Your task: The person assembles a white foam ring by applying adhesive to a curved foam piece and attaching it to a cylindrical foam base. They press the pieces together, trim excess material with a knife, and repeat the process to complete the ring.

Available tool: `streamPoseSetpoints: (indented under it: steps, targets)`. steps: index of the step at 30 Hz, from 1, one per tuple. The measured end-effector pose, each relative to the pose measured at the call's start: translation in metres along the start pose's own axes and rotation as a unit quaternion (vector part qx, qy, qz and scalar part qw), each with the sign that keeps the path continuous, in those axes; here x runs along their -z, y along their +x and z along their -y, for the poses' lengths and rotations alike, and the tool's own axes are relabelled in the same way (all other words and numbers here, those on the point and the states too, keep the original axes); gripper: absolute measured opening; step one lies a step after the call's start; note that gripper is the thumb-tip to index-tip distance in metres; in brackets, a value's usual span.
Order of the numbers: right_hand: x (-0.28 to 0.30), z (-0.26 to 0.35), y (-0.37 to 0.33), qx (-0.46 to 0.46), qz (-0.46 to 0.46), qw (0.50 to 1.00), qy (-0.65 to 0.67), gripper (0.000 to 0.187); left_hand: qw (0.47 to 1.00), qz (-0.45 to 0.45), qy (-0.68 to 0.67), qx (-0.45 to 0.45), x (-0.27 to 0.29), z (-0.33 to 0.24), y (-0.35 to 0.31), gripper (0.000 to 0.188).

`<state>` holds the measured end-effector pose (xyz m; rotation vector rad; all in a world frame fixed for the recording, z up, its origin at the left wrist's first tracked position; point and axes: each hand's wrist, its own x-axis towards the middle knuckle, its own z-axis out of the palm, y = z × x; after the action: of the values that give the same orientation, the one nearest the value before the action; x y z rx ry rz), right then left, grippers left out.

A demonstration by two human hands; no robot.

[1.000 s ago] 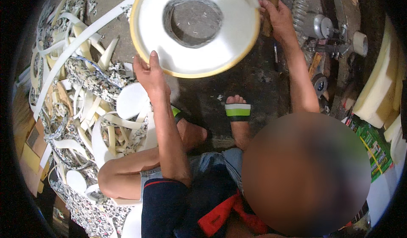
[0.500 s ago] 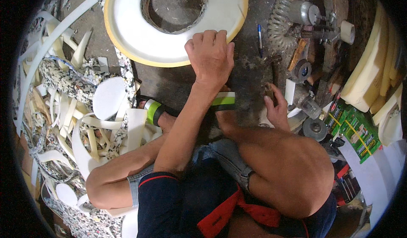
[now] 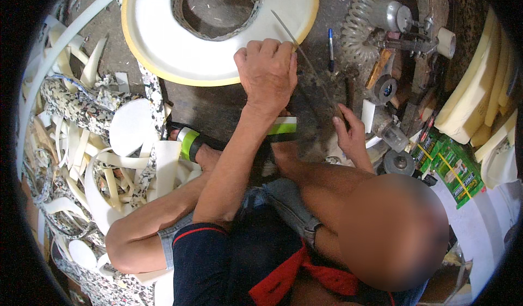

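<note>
Left hand (image 3: 268, 73) pressed flat on foam ring (image 3: 163, 50), top centre. Right hand (image 3: 348, 134) gripping long blade (image 3: 305, 61) low at frame centre-right. Risk: blade slipping along ring edge, nicking left fingers just beside it.

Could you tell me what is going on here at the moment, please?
A person sits on the floor in front of a round white foam ring with a yellow edge and a hole in the middle. The left hand rests on the ring's near rim. The right hand holds a long thin blade whose tip lies over the ring. Foam scraps are heaped on the person's left, and tools lie on the right.
</note>
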<state>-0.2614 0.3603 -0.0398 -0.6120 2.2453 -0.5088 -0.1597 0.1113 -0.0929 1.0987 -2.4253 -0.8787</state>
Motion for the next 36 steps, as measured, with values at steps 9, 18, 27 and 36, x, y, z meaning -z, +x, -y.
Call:
streamPoseSetpoints:
  steps: [9, 18, 27, 36]
  targets:
    - [0.011, -0.003, -0.004, -0.029, 0.021, 0.999, -0.016, 0.040, 1.000, -0.011, 0.005, -0.004, -0.001, 0.001, 0.000, 0.019]
    - [0.015, 0.009, 0.025, -0.006, 0.027, 0.999, -0.037, 0.040, 1.000, -0.010, -0.003, -0.007, -0.003, 0.002, -0.003, 0.020]
    - [0.015, 0.008, 0.024, 0.049, -0.019, 0.996, -0.069, 0.041, 0.999, -0.035, -0.033, -0.025, -0.006, 0.005, -0.001, 0.018]
    - [0.009, 0.008, 0.038, 0.055, -0.046, 0.994, -0.087, 0.043, 0.999, -0.022, -0.035, -0.023, -0.002, 0.004, -0.001, 0.019]
